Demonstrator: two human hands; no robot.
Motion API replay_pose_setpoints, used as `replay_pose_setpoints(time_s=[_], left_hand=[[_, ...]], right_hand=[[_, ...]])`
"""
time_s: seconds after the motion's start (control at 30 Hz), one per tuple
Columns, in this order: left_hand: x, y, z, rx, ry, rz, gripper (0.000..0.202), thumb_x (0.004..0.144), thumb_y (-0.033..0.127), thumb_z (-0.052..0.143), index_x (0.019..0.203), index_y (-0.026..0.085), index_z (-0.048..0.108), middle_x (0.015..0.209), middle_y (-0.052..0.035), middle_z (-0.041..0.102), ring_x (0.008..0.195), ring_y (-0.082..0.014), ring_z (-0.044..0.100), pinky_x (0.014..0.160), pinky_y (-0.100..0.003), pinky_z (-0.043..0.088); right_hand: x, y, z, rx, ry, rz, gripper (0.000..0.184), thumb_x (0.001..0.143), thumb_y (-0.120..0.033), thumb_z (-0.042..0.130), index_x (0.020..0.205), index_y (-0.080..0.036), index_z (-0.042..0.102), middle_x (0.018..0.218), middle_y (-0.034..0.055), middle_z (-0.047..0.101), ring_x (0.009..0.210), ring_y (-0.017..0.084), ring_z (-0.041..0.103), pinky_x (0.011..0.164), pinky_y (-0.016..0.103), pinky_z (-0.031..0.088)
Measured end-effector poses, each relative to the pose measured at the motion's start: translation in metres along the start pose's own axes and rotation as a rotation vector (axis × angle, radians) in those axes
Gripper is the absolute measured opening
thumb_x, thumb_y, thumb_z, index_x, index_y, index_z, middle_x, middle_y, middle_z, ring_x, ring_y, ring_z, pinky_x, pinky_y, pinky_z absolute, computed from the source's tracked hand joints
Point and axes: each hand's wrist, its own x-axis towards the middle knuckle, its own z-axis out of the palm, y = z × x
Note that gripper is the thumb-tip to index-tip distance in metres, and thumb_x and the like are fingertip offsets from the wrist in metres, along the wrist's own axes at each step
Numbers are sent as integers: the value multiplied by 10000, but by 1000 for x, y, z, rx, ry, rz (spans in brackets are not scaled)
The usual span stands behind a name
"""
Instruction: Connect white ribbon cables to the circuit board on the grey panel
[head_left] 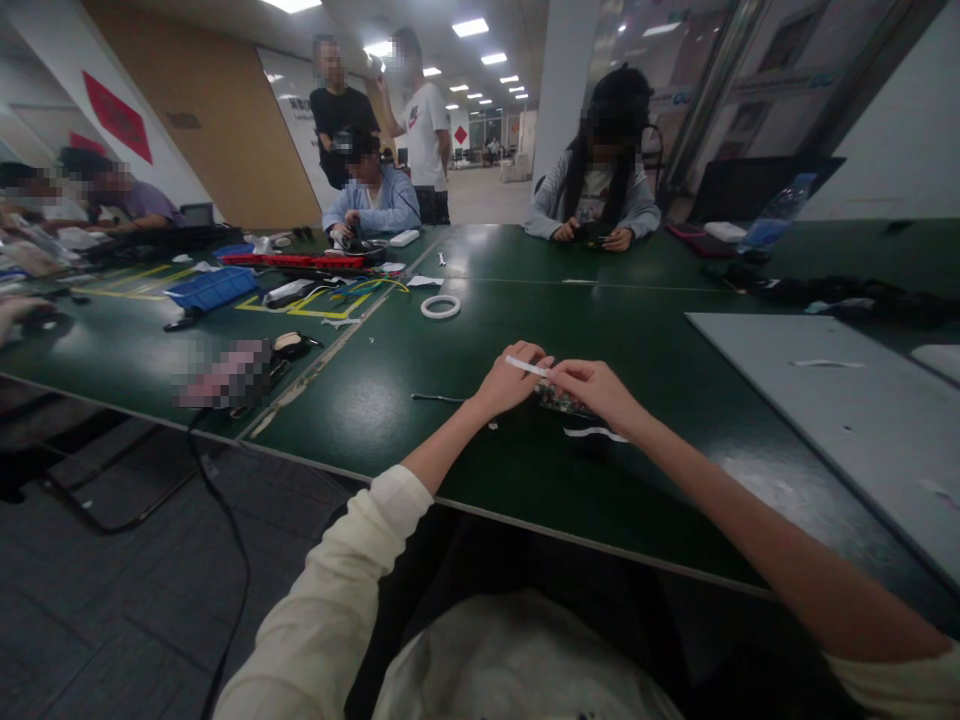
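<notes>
Just above what looks like a small circuit board (559, 400), the right hand (592, 388) pinches one end of a short white strip (527, 366), its fingers closed narrow on it. The strip stretches across the left hand (510, 380), which is bent at the board's left edge; whether those fingers grip the strip, the board or neither, I cannot tell. The board rests on the green surface (360, 420), partly hidden by both hands. A second white strip (595, 434) lies on the near side of the board, under the right forearm, and a thin cable (439, 398) lies to its left. A white ring like a tape roll (440, 307) sits beyond the board, to the left.

For good handling, I would hold the strip by its very tip, so its length stays flat and untwisted, and steady the board with the left hand without pressing on its parts. If the strip is sticky, which cannot be told, touching it little would matter more.

Writing is scarce: far beyond the board, a standing person's white shirt (429, 135) bears a red mark that seems to read Nike. Right of the board and farther off, a bottle (780, 213) has a blue label, unreadable.
</notes>
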Motion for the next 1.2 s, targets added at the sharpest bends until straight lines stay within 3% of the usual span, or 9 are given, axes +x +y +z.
replay_pose_setpoints(time_s=[0.17, 0.4, 0.53, 0.7, 0.8, 0.97, 1.07, 1.2], left_hand=[[0, 3, 2, -27, -84, 107, 292, 941, 272, 298, 982, 154, 562, 1040, -79, 584, 1009, -173, 496, 935, -341, 367], [-1, 5, 4, -174, -99, 148, 272, 931, 254, 320, 1002, 148, 561, 1048, -74, 580, 1013, -154, 508, 936, -320, 382], [0, 3, 3, -267, -75, 62, 248, 897, 276, 413, 1054, 150, 558, 1061, -75, 587, 1001, -159, 530, 919, -323, 405], [1, 4, -3, -461, -69, -73, 282, 883, 268, 441, 1106, 163, 579, 1130, -75, 601, 1060, -178, 536, 934, -338, 408], [2, 10, -6, -605, -84, -87, 304, 880, 299, 463, 1117, 174, 606, 1161, -67, 604, 1094, -177, 532, 952, -323, 400], [4, 9, -4, -744, -39, -175, 297, 864, 361, 491, 985, 159, 672, 1017, -52, 665, 970, -150, 585, 907, -302, 421], [6, 3, -2, -873, 8, -244, 264, 848, 357, 518, 888, 133, 653, 926, -59, 678, 886, -135, 609, 858, -297, 449], [7, -2, -4, -997, 82, -365, 209, 866, 339, 494, 819, 138, 529, 830, -49, 666, 786, -119, 631, 777, -286, 490]], right_hand=[[-2, 5, 10, -176, -10, -65, 400, 788, -520, 545, 604, -168, 593, 621, 26, 604, 586, 137, 547, 612, 282, 406], [-8, -2, 4, -72, -39, -1, 396, 754, -545, 582, 628, -171, 608, 670, 36, 622, 631, 144, 573, 647, 289, 438], [-6, 1, -1, 3, -29, 34, 360, 744, -525, 602, 666, -176, 634, 672, 21, 606, 648, 135, 551, 659, 281, 433], [0, 16, -11, 212, 111, 37, 328, 739, -503, 618, 750, -177, 659, 760, 27, 619, 728, 137, 552, 710, 280, 449], [1, 19, -13, 250, 95, 28, 300, 755, -475, 618, 819, -188, 675, 841, 33, 638, 805, 145, 569, 769, 288, 457], [-3, 12, -10, 82, 45, 88, 309, 802, -461, 562, 869, -187, 687, 878, 51, 664, 798, 173, 591, 708, 304, 475], [0, 15, -11, 51, 4, 77, 313, 831, -444, 532, 938, -193, 684, 974, 65, 668, 880, 190, 609, 752, 323, 490], [15, 42, -38, 97, 169, 44, 291, 844, -404, 531, 1001, -194, 655, 1086, 75, 642, 1010, 184, 591, 829, 315, 487]])
